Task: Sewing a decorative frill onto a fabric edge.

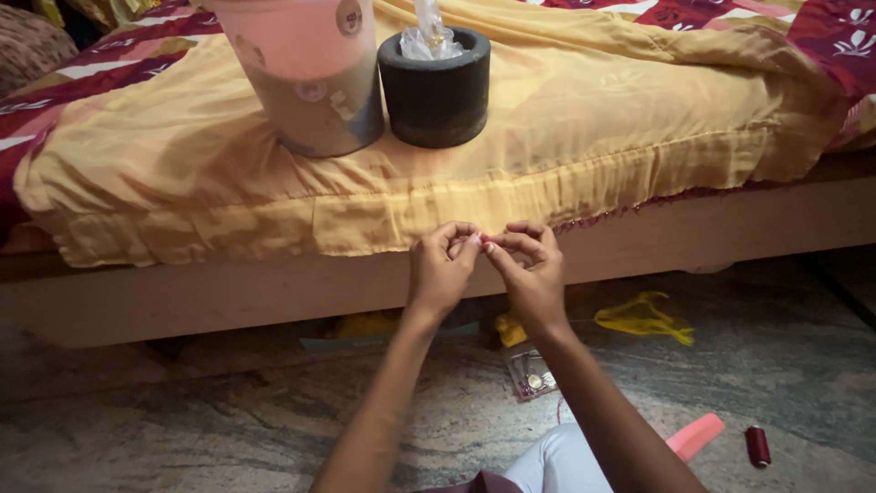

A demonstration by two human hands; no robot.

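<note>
Right at the centre, the hem of the yellow cloth hangs over the front edge of the bed, and both hands meet just below it. The left hand is closed in a pinch, thumb and forefinger drawn together at the cloth's lower edge. The right hand mirrors it, fingers curled, tips pressed against those of the left. Something tiny and reddish sits between the fingertips, too small to make out. The cloth itself spreads up and back across the bed, above and beyond the hands, rumpled at its right end.

Further back on the cloth, a dark round container stands upright with clear plastic poking out of its top, and just beside it on the left, touching or nearly so, stands a pale bucket.

Down on the stone floor, a small clear box lies under the right forearm. A strip of yellow fabric lies near the bed's base to the right. Well off to the right, a red thread spool lies on the floor, a pink object just beside it.
</note>
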